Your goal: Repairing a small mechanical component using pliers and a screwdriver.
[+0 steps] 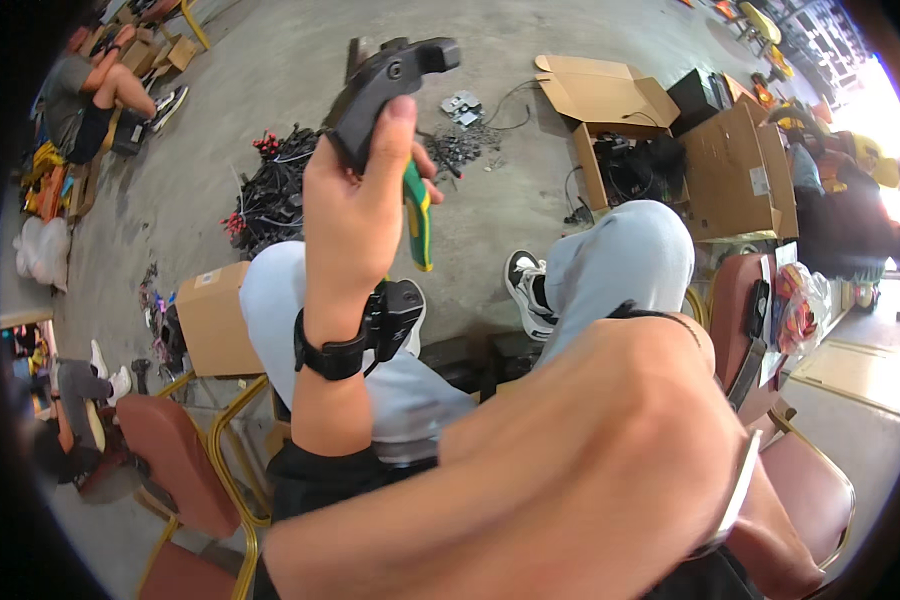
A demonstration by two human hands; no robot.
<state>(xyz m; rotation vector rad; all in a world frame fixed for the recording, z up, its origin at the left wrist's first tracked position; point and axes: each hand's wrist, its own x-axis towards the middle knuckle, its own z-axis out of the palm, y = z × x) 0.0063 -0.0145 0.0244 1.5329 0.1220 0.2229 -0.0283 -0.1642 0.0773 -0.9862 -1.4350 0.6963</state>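
A: Where is the black hooked piece [395, 88]?

B: Just short of twelve o'clock, raised over the concrete floor [515, 35] in the person's left hand [355, 205]. The fingers are curled firmly round it, with the thumb laid along its near side.

A: And the right hand [570, 460]?

B: Toward five o'clock, blurred and very near the lens. Whether it grips anything, one cannot tell.

A: What makes for a good hold here?

B: The thumb should press on the solid body, clear of the hook. A straight wrist would probably tire less, and the green-and-yellow handle [418, 215] is best pointed away from the knees [625, 240].

A: How does the piece look?

B: Dark and smooth, its hook reaching toward two o'clock, a short prong at its eleven o'clock end and a round screw near the bend. The handle, green edged with yellow, hangs toward six o'clock; the fist hides whether the two join.

A: What lies around?

B: A heap of black cables [275, 195] at ten o'clock, silvery scrap [460, 106] near twelve, and a cardboard box [610, 92] between one and two.
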